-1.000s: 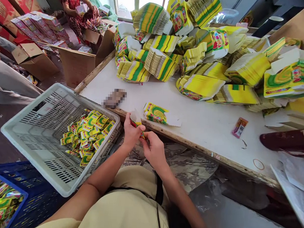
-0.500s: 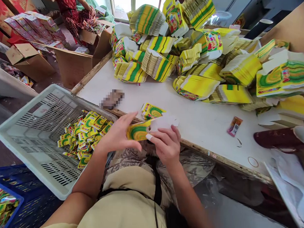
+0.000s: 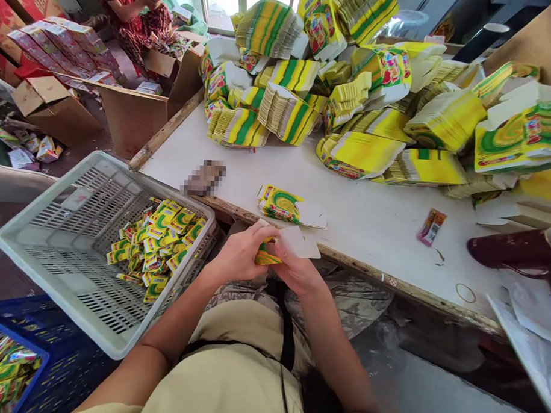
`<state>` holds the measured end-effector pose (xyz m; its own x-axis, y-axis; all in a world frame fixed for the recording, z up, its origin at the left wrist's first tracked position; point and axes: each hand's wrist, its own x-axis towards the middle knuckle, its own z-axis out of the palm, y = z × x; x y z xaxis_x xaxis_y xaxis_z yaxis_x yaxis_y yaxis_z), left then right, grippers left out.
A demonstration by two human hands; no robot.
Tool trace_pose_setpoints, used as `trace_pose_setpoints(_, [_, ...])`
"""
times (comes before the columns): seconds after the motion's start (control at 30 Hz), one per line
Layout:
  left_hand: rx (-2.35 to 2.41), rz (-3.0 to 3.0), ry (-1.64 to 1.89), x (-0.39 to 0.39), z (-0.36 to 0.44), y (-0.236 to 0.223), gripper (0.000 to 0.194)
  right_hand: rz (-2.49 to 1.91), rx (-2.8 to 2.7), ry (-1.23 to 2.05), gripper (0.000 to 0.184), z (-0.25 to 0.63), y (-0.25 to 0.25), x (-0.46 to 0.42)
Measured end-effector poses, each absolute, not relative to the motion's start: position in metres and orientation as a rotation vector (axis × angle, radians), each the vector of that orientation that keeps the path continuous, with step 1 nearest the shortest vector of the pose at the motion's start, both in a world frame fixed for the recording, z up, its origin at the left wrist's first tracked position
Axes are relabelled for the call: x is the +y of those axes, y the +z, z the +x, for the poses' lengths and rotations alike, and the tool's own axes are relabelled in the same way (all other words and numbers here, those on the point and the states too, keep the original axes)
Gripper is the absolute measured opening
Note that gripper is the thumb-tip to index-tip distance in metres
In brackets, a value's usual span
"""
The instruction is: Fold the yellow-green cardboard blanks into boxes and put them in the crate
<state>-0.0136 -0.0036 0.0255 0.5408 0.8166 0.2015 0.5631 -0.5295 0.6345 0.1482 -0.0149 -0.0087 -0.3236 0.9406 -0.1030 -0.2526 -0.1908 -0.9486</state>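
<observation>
Between my two hands is a small yellow and green cardboard box, its white flap sticking out to the right over the table edge. My left hand grips its left side with the fingers curled round it. My right hand is closed on the other side, by the white flap. Just beyond my hands, a few flat printed cartons lie in a small pile on the white table. To my left, a pale plastic crate holds a heap of small yellow packets.
Bundles of flat yellow cartons are piled along the table's back. On the right are a dark red mug, a small wrapped packet and a rubber band. A blue crate stands lower left. Another person works behind cardboard boxes.
My left hand has closed onto the box, where its fingers were spread before. Both hands have come closer together. The other person's hands have risen with a small box.
</observation>
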Motion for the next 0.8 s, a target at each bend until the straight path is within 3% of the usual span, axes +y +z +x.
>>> trace_pose_setpoints(0.13, [1.133,2.143,0.615,-0.003,-0.011,0.019,0.064,-1.004,-1.346,1.319,0.066,0.145,-0.011,-0.022])
trace_pose_setpoints(0.27, [1.155,2.158,0.795,-0.003,-0.007,0.012,0.076,-1.067,-1.673,0.914,0.050,0.146,-0.002,-0.026])
trace_pose_setpoints(0.4, [1.421,2.239,0.846,-0.002,-0.012,0.018,0.060,-1.111,-1.623,0.650,0.050,0.151,-0.003,-0.021])
trace_pose_setpoints(0.5, [1.482,2.219,0.835,-0.002,-0.020,0.026,0.051,-1.081,-1.752,0.629,0.058,0.154,-0.006,-0.019])
trace_pose_setpoints(0.63, [1.398,2.247,0.860,0.001,-0.030,0.032,0.049,-1.065,-1.881,0.649,0.037,0.160,-0.006,-0.018])
trace_pose_setpoints(0.8, [1.305,2.264,0.747,0.007,-0.034,0.039,0.050,-0.996,-1.978,0.711,0.027,0.180,0.005,-0.010])
